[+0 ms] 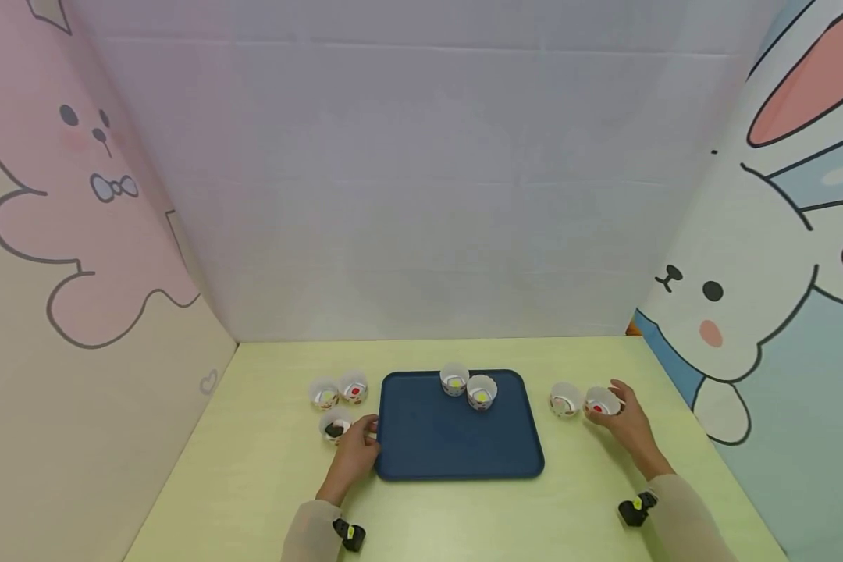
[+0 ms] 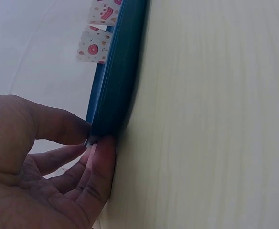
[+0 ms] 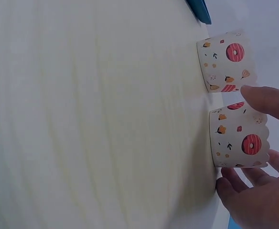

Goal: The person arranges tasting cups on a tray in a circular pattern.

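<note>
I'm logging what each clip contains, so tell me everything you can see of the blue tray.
The dark blue tray is rectangular, with rounded corners and a raised rim, and looks like plastic. It lies on the pale yellow table, its long sides running across the head view. Two patterned baking cups stand on it toward the far edge. The left hand pinches its left edge.

left hand [image 1: 357, 454]: thumb and fingers pinching | right hand [image 1: 630, 425]: thumb and fingers curved, apart
</note>
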The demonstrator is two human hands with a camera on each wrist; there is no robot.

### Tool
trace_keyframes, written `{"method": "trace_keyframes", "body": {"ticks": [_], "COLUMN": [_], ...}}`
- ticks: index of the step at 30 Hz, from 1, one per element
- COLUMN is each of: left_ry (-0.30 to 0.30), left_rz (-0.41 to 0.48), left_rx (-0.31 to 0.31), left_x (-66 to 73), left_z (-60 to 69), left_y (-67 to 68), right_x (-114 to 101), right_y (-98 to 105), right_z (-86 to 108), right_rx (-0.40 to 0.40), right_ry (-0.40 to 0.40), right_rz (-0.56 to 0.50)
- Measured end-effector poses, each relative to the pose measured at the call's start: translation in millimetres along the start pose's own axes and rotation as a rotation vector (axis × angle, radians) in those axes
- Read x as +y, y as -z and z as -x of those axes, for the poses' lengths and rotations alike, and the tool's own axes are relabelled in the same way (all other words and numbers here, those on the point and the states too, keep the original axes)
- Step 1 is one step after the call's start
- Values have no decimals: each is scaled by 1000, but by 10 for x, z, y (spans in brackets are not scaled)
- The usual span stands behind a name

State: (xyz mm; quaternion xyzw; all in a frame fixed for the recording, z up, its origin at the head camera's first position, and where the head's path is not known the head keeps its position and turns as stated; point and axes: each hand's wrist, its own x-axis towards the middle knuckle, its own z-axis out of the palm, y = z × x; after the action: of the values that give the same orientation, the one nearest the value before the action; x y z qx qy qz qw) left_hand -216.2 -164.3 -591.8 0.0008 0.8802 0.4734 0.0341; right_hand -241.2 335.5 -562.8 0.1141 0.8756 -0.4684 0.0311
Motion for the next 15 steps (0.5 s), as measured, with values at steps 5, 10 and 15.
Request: {"method": "trace_keyframes", "body": {"ticks": [5,10,15], "left_ry": [-1,8,2], "left_rz": [6,6,9], "left_rx": [5,11,11], "left_x": [-13,-13,-9], "left_z": [-7,-8,-2], "left_y": [-8,-7,-6], "right_x": [21,32,41], "right_y": [-31,-65,-88], "right_z": [-37,-58,-54], "right_rx": [15,30,50], "right_ry": [3,-22,-20], "right_rz": [34,70,104]}}
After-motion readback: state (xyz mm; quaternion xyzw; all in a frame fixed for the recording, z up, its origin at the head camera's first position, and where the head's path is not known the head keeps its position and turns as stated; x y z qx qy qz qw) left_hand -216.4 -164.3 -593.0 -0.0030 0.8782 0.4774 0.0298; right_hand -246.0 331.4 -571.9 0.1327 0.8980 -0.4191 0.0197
